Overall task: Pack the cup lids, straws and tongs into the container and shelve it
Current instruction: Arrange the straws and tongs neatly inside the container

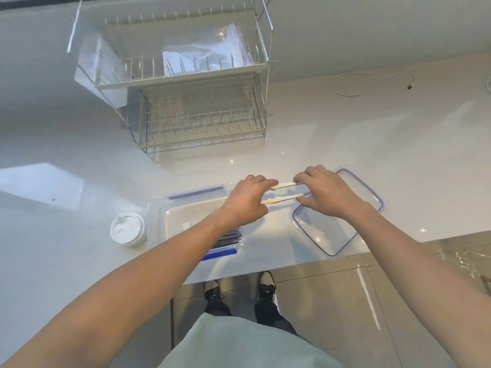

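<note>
From the head view, the pale tongs (285, 193) were gripped at both ends, the left hand (247, 200) curled around one end and the right hand (325, 193) pinching the other, just right of the clear, blue-clipped container (159, 216). Dark straws (229, 238) had been laid inside it. The stacked white cup lids (128, 229), round and ridged, were left just beside its left wall, unpacked. The clear rectangular lid (337, 229) lay off, right of the container; shelving on the wire rack (202, 123) remained.
</note>
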